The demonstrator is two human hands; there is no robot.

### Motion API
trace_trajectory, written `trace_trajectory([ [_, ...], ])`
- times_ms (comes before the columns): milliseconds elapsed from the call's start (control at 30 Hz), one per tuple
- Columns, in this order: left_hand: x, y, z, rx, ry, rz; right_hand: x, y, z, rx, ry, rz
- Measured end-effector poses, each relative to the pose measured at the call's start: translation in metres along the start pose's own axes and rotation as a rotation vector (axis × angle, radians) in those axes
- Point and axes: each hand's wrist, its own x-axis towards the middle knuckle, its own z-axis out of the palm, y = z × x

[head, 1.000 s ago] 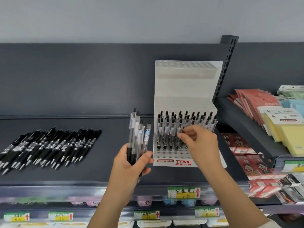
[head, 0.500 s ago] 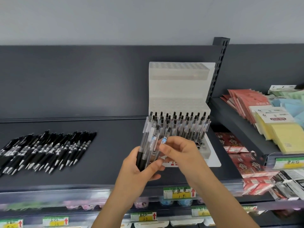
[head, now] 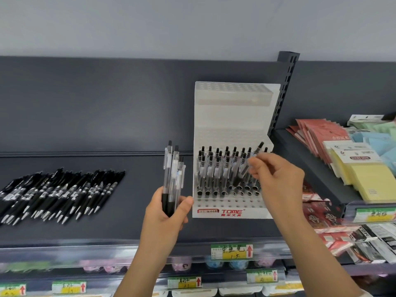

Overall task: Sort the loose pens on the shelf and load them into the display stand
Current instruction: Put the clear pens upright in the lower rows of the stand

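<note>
A white tiered display stand (head: 233,118) stands on the dark shelf, its lower tier filled with several clear pens with black tips (head: 216,168). My left hand (head: 167,213) grips a small bundle of clear pens (head: 173,174) upright, just left of the stand. My right hand (head: 276,181) pinches a single clear pen (head: 246,168), tilted, with its lower end over the holes at the right of the lower tier. A pile of loose black pens (head: 57,194) lies on the shelf at the far left.
The dark shelf (head: 132,221) has a price-label rail along its front edge. To the right, a lower shelf carries red packets (head: 317,133) and yellow sticky-note pads (head: 368,179). A slotted upright post (head: 282,91) rises behind the stand.
My right hand took one pen from the bundle in my left hand and carried it right to the stand. My left hand moved back to the left with the remaining pens.
</note>
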Motion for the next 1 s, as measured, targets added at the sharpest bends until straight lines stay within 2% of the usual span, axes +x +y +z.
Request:
trace_trajectory([
  [200,0.0,0.001,0.001,0.004,-0.003,0.025,-0.004,0.015,0.017,-0.209,-0.163,-0.019],
  [500,-0.003,0.007,0.005,-0.091,-0.046,-0.021,-0.001,0.02,0.022,-0.32,-0.236,-0.007],
  [633,-0.005,0.009,0.008,-0.139,-0.063,-0.04,-0.005,0.02,0.018,-0.296,-0.195,0.033],
  [733,-0.006,0.012,0.01,-0.159,-0.085,-0.044,-0.018,0.008,0.011,-0.191,-0.169,0.052],
  [900,-0.01,0.013,0.02,-0.166,-0.178,-0.071,-0.043,-0.016,0.018,0.146,-0.557,0.13],
  [1000,-0.012,0.014,0.024,-0.198,-0.202,-0.075,-0.048,-0.017,0.018,0.415,-0.632,0.288],
])
